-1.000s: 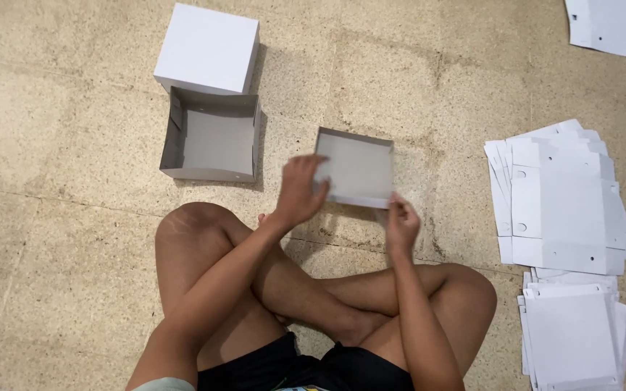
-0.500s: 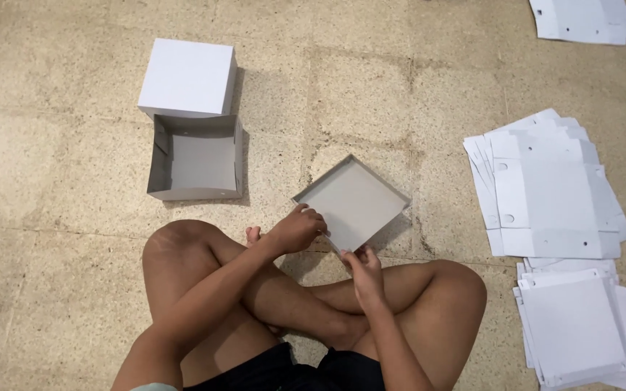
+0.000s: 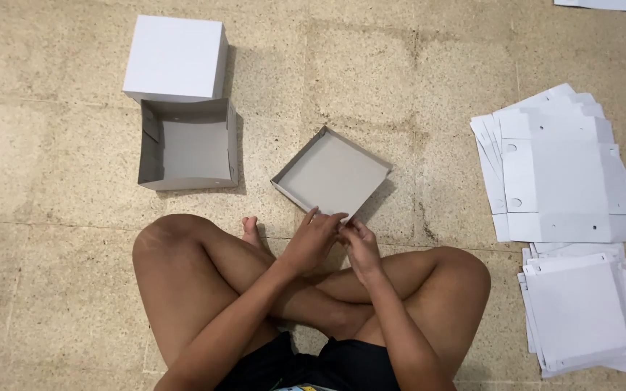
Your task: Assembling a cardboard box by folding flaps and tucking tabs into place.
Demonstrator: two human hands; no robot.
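Head view: person is sitting cross-legged on the floor (image 3: pixel 400 65).
Tray (image 3: pixel 331 174): lying just beyond the fingertips, near corner between both hands.
Left hand (image 3: pixel 315 239): fingers pinching the corner.
Right hand (image 3: pixel 360 242): fingers pinching the same corner.
Risk: 2 close grips are likely creasing or tearing the thin wall; the corner could be springing open.

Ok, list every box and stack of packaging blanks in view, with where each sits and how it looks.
Shallow tray: square, grey inside, low walls, near corner pinched by left hand and right hand.
Open box: upper left on the floor, deep, grey inside.
Closed box: behind the open one, white cube.
Flat blanks: right, fanned white sheets with small holes.
Second stack: lower right, squarer white sheets.
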